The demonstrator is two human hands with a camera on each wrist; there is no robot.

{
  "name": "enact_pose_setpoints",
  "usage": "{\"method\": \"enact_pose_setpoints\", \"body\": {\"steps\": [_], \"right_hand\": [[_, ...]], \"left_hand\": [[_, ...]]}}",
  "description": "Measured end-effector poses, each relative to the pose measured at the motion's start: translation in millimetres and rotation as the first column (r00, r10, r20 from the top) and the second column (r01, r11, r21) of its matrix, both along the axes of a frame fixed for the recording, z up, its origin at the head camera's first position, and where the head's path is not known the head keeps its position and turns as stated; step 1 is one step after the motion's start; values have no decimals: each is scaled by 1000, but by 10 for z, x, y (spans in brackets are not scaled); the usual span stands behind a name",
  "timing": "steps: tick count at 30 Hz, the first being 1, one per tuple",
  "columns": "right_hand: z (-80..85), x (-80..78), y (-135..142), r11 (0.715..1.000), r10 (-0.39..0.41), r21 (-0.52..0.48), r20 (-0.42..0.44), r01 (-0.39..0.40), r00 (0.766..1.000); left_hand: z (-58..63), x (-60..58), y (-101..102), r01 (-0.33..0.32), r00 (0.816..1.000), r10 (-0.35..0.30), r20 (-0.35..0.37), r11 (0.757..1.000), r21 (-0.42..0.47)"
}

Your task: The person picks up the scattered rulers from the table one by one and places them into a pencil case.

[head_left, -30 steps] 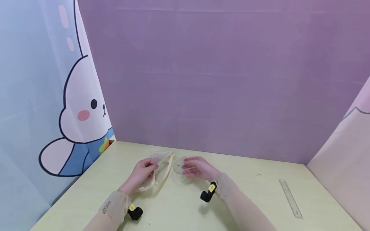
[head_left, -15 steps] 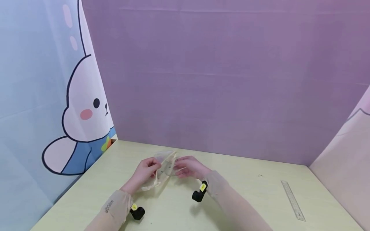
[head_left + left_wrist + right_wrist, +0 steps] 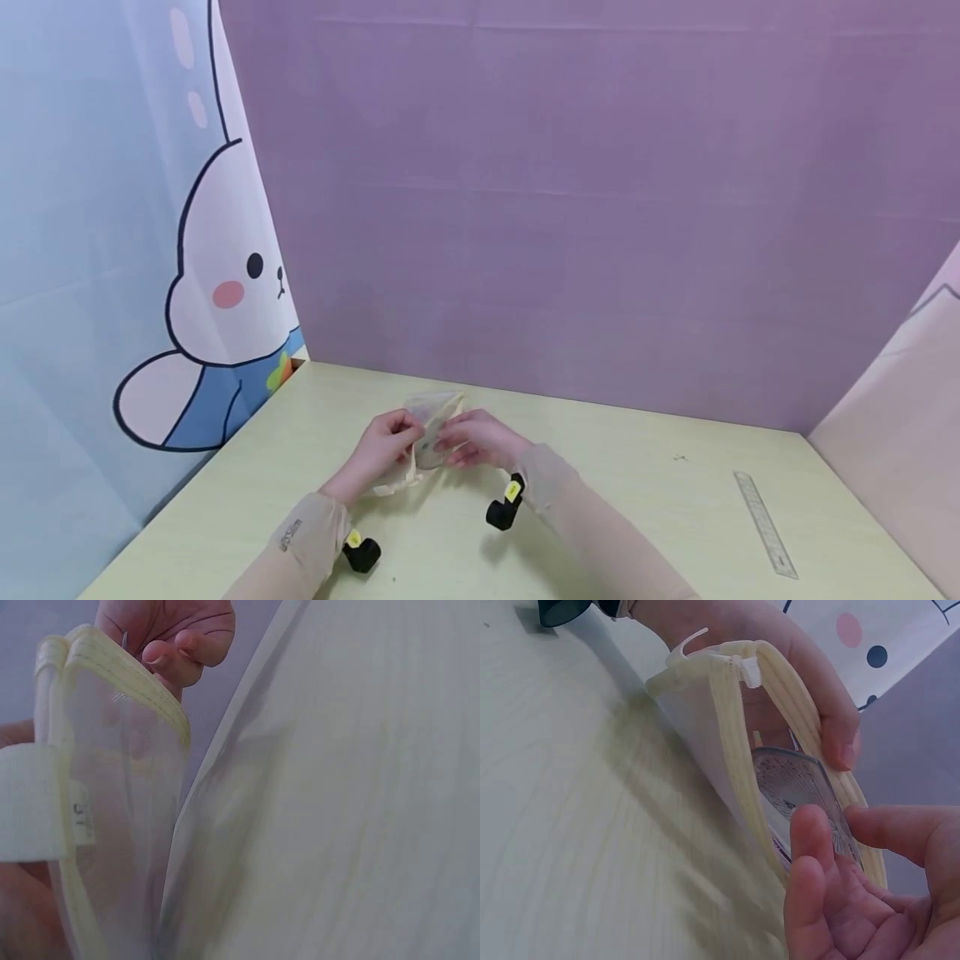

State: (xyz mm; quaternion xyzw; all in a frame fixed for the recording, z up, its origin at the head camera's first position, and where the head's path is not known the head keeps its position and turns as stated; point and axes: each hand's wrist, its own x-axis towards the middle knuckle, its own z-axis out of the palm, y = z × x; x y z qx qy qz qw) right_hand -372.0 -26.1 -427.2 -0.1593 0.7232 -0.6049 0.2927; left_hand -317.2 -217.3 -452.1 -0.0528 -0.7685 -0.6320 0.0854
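Note:
A pale see-through mesh zip pouch [image 3: 429, 406] with cream edging stands tilted on the table. My left hand [image 3: 385, 443] grips its near edge, and the right wrist view shows the pouch's mouth [image 3: 742, 712] parted. Between the thumb and fingers of my right hand [image 3: 480, 439] is a clear round protractor [image 3: 787, 778] with radial lines. It sits partly inside the pouch's mouth, its far part hidden by the mesh and fingers. In the left wrist view, the mesh side [image 3: 124, 787] stands in front of my right hand [image 3: 172, 634].
A clear ruler [image 3: 765, 523] lies on the right side of the pale wooden table [image 3: 600, 500]. Some small dark marks or bits [image 3: 680, 457] are left of it. A purple curtain [image 3: 562, 208] closes off the back, and a blue printed curtain [image 3: 75, 250] the left.
My right hand has moved left with the protractor, from beside the pouch into its mouth. The left hand keeps its grip on the pouch edge. The view has shifted slightly.

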Motion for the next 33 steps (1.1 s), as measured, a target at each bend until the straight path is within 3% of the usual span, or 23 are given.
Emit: {"method": "enact_pose_setpoints", "body": {"steps": [5, 9, 12, 15, 22, 31, 33], "right_hand": [[3, 55, -58, 998, 27, 50, -48, -25, 998], [1, 88, -113, 993, 61, 107, -114, -49, 992], [-6, 115, -168, 985, 89, 160, -181, -60, 979], [-23, 137, -226, 975, 110, 214, -244, -57, 964], [-69, 185, -300, 948, 164, 317, -423, -24, 891], [-152, 222, -312, 946, 147, 318, -605, 68, 783], [-169, 224, -315, 945, 135, 315, -618, 87, 774]], "left_hand": [[24, 24, 22, 8, 1000, -8, 12, 1000, 5], [141, 113, 59, 35, 999, -35, 4, 999, -10], [228, 179, 79, 50, 999, -50, 4, 998, -28], [219, 177, 76, 56, 998, -56, 5, 998, -21], [-22, 4, 12, 27, 1000, -27, 17, 1000, -13], [-63, -14, -3, 11, 1000, -11, 20, 1000, 3], [-67, -14, -3, 2, 1000, -3, 27, 1000, 5]]}}
